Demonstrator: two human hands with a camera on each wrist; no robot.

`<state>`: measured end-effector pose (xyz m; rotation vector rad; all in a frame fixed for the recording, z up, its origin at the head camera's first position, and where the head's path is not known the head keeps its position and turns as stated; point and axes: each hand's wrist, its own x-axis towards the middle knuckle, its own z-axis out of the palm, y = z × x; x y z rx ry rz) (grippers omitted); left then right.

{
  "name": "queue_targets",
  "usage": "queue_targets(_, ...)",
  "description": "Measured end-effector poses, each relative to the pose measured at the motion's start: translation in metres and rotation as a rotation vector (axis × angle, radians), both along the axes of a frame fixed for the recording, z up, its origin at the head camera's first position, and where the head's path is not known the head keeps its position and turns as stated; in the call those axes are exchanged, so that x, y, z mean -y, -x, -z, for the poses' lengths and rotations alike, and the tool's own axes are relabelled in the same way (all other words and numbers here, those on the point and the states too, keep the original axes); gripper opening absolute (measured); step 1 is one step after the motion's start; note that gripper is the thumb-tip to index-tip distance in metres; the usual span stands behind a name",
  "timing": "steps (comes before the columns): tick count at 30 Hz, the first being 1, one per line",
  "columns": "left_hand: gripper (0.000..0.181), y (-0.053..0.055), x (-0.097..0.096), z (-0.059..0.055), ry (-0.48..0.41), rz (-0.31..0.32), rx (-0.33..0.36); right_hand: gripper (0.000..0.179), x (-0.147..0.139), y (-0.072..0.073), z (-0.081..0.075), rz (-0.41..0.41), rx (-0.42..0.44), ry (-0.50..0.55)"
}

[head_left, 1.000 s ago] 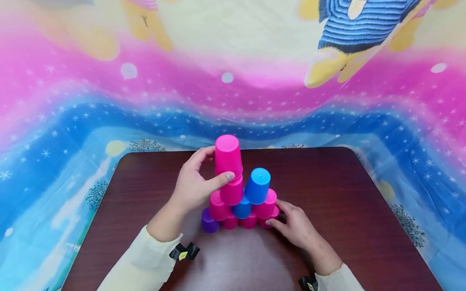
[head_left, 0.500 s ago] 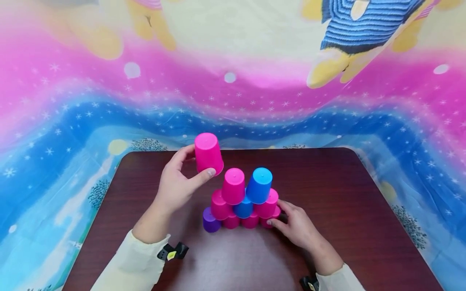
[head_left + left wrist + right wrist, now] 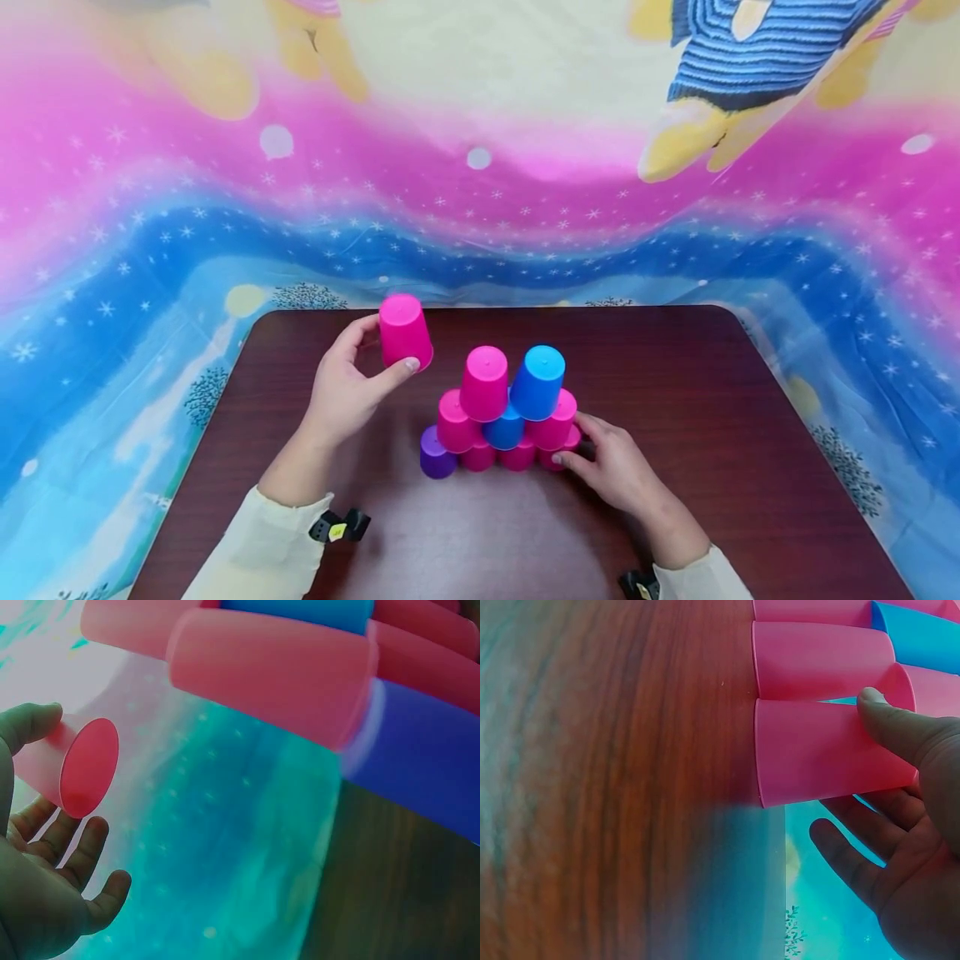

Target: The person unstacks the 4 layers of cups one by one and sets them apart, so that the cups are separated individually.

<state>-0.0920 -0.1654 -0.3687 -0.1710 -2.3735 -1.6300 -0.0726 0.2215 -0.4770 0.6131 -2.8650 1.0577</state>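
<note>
My left hand (image 3: 341, 396) pinches a pink cup (image 3: 405, 335) between thumb and fingers, mouth down in the air left of a cup pyramid. In the left wrist view this cup's open rim (image 3: 91, 769) shows. Upside-down cups form the pyramid: a purple cup (image 3: 437, 455) and several pink ones at the bottom, pink, blue (image 3: 503, 430) and pink in the middle. A pink cup (image 3: 484, 385) and a blue cup (image 3: 538, 385) stand on top. My right hand (image 3: 618, 467) holds the rightmost bottom pink cup (image 3: 821, 754), thumb in front, fingers at its far side.
The pyramid stands on a dark brown wooden table (image 3: 712, 383). A patterned cloth (image 3: 480, 200) in pink, blue and cream hangs behind it and along the sides. A black strap device (image 3: 337, 527) sits on the left wrist.
My left hand has lifted the pink cup from above the pyramid's upper-left cup, then carried it left and lowered it slightly. The right hand keeps its hold on the bottom cup.
</note>
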Motion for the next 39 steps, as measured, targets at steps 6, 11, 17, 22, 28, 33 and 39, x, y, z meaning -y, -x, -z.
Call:
queue_targets(6, 0.068, 0.003, 0.007, 0.018, 0.014, -0.03, 0.077, 0.068, 0.001, -0.001, -0.002, 0.007, 0.012, 0.002)
queue_targets(11, 0.069, 0.004, 0.012, 0.031, 0.031, -0.052, 0.103, 0.069, 0.001, -0.002, -0.002, 0.014, 0.001, -0.006)
queue_targets(17, 0.072, 0.005, 0.019, 0.047, 0.076, -0.073, 0.139, 0.069, 0.001, -0.002, -0.003, 0.012, -0.003, -0.002)
queue_targets(22, 0.072, 0.006, 0.025, 0.059, 0.085, -0.086, 0.171, 0.069, 0.001, -0.002, -0.002, 0.009, -0.006, -0.001)
queue_targets(28, 0.071, 0.009, 0.032, 0.072, 0.105, -0.11, 0.206, 0.069, 0.001, -0.002, -0.003, 0.011, -0.004, -0.003)
queue_targets(33, 0.073, 0.011, 0.037, 0.083, 0.129, -0.125, 0.244, 0.069, 0.001, -0.002, -0.002, 0.01, -0.001, 0.0)
queue_targets(39, 0.075, 0.01, 0.043, 0.093, 0.135, -0.129, 0.296, 0.07, 0.001, -0.002, -0.003, 0.006, -0.004, -0.002)
